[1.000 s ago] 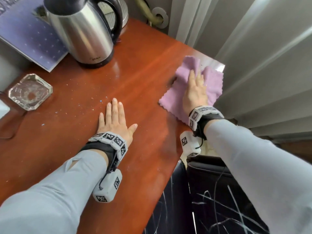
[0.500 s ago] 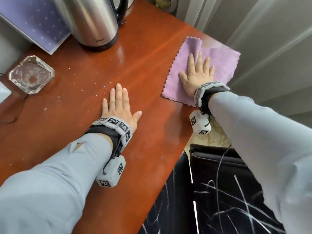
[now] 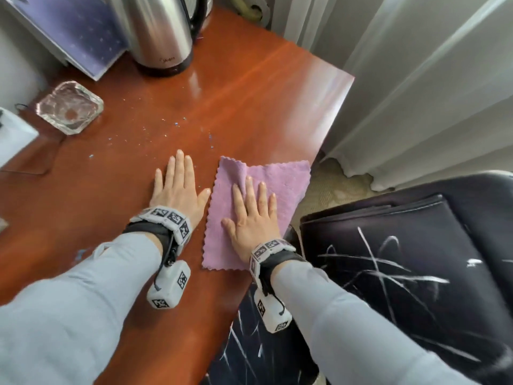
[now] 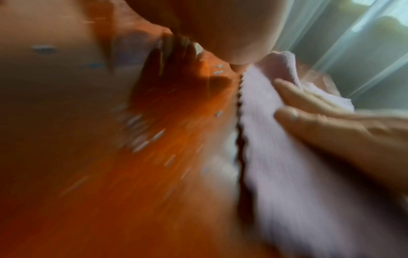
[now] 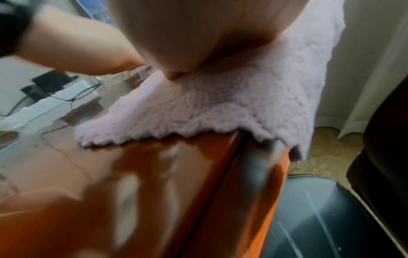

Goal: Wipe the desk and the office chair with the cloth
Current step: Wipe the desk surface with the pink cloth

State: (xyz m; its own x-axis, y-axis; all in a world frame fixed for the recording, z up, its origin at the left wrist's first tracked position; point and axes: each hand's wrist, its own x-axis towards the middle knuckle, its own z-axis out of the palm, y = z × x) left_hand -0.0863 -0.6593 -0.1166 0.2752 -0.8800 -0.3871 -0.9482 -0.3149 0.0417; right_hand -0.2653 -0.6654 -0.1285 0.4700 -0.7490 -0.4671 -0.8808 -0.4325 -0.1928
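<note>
Pressing flat with straight fingers, right hand (image 3: 251, 215) on purple cloth (image 3: 280, 179), overhanging the desk (image 3: 249, 107) edge beside the chair (image 3: 388, 262). Resting open alongside, left hand (image 3: 177, 187). Lying ahead: scattered specks, glass ashtray (image 3: 69, 107), kettle (image 3: 161, 31).

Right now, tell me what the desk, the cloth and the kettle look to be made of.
Desk: reddish wood or wood veneer, glossy; it shows grain streaks and reflections.
Cloth: lilac, likely microfibre; fuzzy pile, scalloped edge.
Kettle: brushed steel by its streaky sheen, with a black base and handle, probably plastic.
</note>
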